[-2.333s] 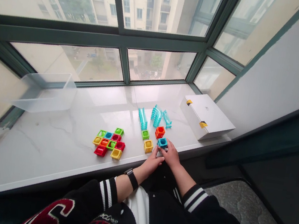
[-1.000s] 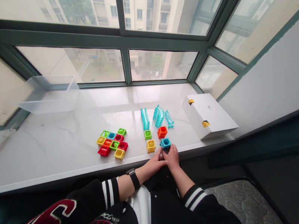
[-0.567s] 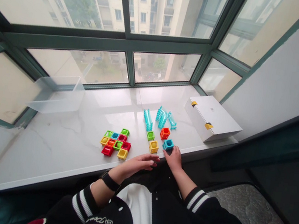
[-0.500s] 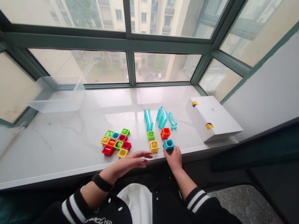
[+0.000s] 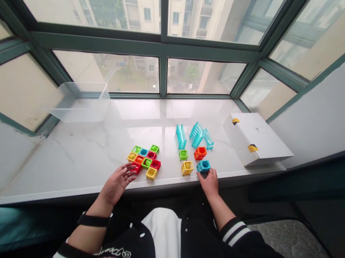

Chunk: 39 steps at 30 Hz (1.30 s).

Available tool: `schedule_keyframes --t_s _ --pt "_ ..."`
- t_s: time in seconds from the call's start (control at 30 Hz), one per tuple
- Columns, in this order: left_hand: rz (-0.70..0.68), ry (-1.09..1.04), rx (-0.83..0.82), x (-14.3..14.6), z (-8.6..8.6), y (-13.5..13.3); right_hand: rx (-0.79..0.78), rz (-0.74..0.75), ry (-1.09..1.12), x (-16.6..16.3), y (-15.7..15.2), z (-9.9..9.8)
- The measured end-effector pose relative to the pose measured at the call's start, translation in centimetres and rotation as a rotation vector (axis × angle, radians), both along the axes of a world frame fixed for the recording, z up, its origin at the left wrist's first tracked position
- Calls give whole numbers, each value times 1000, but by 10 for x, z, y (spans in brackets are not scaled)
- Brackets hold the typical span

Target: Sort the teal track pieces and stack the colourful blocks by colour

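My left hand (image 5: 118, 181) is open, palm partly turned inward, its fingertips beside the red block (image 5: 136, 167) at the near edge of a cluster of colourful cube blocks. In that cluster are green, yellow, orange, red and blue pieces, such as a yellow block (image 5: 151, 173) at the front. Thumb and fingers of my right hand (image 5: 210, 183) are closed on the near side of a blue block (image 5: 203, 166), which rests on the sill. Around it stand an orange-red block (image 5: 200, 153), a yellow block (image 5: 187, 168) and a green block (image 5: 183, 154).
Behind the loose blocks lie clear turquoise track pieces, including a straight track (image 5: 181, 136) and a curved one (image 5: 196, 134). A transparent plastic bin (image 5: 80, 110) stands left on the marble-look sill (image 5: 88, 163). At the right is a white box (image 5: 259, 138). Windows border the back.
My left hand has swung left, from near the yellow block to the red block of the cluster. My right hand stays at the blue block. The whole view has shifted slightly.
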State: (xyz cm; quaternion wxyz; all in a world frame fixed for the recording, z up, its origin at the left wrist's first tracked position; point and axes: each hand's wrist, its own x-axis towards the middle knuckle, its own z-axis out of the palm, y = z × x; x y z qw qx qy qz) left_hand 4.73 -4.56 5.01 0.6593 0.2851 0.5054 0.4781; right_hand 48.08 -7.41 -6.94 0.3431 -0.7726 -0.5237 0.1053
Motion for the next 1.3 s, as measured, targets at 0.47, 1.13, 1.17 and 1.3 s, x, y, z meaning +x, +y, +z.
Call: schedule_keyframes --t_s 0.47,1.13,1.17,1.3 --pt "84 730 313 -24 -48 8 304 7 36 41 -23 90" --pt "-219 1124 447 15 -63 20 -174 874 -129 -174 21 105" --pt "-220 1117 447 16 -62 18 -204 863 -139 -176 22 97" --pt "-253 1092 415 19 -60 13 -297 846 -189 -179 23 87"
